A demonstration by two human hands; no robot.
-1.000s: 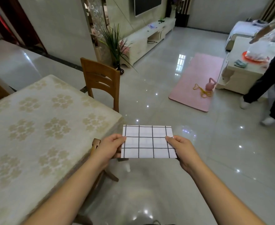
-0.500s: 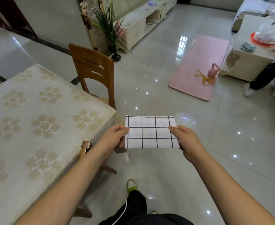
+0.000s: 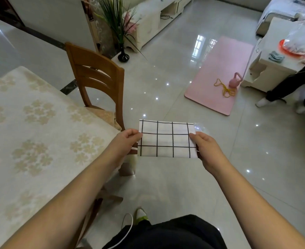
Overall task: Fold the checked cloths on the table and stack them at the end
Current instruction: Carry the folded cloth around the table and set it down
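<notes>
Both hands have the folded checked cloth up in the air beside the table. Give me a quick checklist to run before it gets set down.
1. Left hand pinches the checked cloth at its left edge: ok.
2. Right hand pinches the right edge: ok.
3. Cloth held flat and taut, folded into a neat rectangle with no corner drooping: ok.
4. Cloth over the table: not ok, it hangs over the floor to the right of the table's corner.
5. Landing spot on the tablecloth nearest the hands bare: ok in the part that shows.
6. A stack of folded cloths to add to: cannot tell, none shows in this view.
</notes>
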